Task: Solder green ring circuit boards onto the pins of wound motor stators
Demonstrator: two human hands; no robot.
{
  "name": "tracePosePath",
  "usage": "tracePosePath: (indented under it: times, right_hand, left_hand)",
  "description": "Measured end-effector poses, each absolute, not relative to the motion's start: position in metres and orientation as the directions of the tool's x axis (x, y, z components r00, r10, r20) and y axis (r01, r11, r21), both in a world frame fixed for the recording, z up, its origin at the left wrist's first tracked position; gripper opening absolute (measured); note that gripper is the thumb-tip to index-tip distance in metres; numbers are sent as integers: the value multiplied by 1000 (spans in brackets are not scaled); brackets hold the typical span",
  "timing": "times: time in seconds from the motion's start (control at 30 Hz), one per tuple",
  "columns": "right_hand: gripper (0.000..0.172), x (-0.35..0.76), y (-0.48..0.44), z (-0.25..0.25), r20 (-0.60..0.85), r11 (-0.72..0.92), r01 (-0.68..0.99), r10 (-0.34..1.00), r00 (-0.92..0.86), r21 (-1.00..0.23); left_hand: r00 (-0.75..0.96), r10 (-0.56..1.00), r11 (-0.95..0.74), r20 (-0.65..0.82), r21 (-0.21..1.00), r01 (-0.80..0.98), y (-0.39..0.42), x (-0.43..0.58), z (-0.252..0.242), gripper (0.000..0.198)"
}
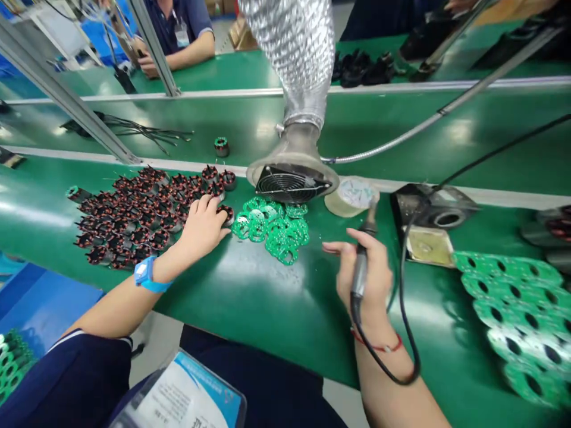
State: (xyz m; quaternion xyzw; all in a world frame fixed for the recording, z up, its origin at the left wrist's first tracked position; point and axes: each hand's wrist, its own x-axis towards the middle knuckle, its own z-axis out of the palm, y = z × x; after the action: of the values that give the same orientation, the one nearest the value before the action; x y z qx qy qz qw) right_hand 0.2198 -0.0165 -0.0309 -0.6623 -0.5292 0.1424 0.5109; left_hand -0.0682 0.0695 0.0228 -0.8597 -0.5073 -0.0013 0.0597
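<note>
My left hand [204, 226], with a blue watch on its wrist, reaches into a heap of dark copper-wound coil parts [138, 214] and its fingers close around one coil [225, 212] at the heap's right edge. Just right of it lies a pile of small green ring-shaped circuit boards [272, 229]. My right hand [363, 273] grips a soldering iron [362, 261] upright, tip pointing away from me, its black cable [404, 333] looping past my wrist.
A silver fume duct with a fan inlet [292, 178] hangs over the bench. A solder spool [351, 196], an iron stand [430, 211] with a sponge, and larger green boards [517, 309] lie to the right. Another person's arms [178, 53] rest across the far bench.
</note>
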Motion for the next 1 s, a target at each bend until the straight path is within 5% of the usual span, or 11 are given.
tracePosePath:
  times: [0.1,0.27,0.37,0.47,0.63,0.73,0.87,1.0]
  right_hand:
    - [30,205,-23,-39,316,104,574,905,284,-812]
    - [46,179,-27,-50,339,125,732,928,152,-670]
    - [52,170,-22,-53,343,106,828,933,108,-550]
    - [47,169,-18,-57,359,139,839,931,71,-526]
    - [44,178,-23,-58,365,313,765,924,-109,-563]
    - [48,184,-29,-52,306,385,742,918,-250,-549]
    - [51,185,-35,-46,261,324,755,943,-208,-570]
    - [43,185,-38,-43,227,311,778,949,-220,-546]
  left_hand:
    - [549,829,-550,106,-17,835,44,-74,9,17]
    - [570,790,-610,227,194,768,4,-97,-13,14]
    - [397,871,-483,289,362,797,-5,-106,-25,52]
    - [278,942,-334,188,434,837,-2,-105,-29,81]
    - [410,911,-350,-30,468,811,16,-95,-21,59]
    - [548,836,-436,-17,585,684,24,-88,-16,47]
    - [690,723,-474,16,738,480,24,-76,-12,44]
    - [756,654,-519,-25,712,473,23,-60,-4,47]
